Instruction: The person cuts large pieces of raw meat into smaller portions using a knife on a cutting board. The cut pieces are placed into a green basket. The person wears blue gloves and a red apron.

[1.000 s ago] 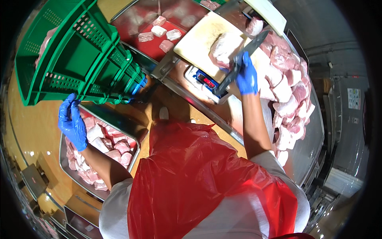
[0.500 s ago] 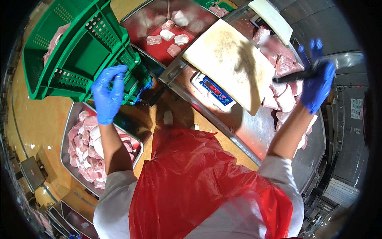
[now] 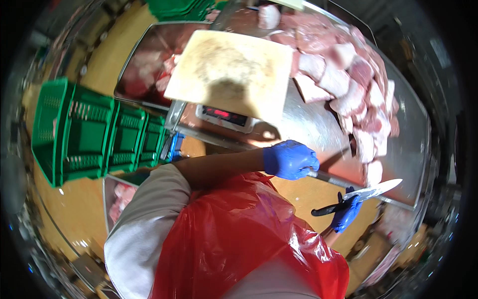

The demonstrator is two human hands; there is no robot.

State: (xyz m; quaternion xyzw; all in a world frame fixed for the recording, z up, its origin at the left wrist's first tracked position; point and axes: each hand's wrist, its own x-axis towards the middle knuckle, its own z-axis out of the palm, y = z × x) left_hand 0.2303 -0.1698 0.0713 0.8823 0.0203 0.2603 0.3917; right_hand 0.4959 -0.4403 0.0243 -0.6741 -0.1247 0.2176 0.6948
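Note:
My left hand, in a blue glove, is closed in a fist by the metal table's front edge. A grey, rod-like end shows at its fingers; whether that is a tool or part of the table edge I cannot make out. To its right, my right hand, also blue-gloved, grips a knife. The knife's black handle points left and its bright blade points right, over the table edge. Beyond both hands, pale pink pieces of raw meat lie heaped on the metal table.
A stained white cutting board lies over a scale with a lit red display. Left of it stands a metal tub with meat. Green crates stand at the left, beside another meat container. A red apron covers my front.
The view has turned right. My left hand has moved from beside the green crates to the table's front edge and closed. My right hand has come from over the meat toward me, still holding the knife.

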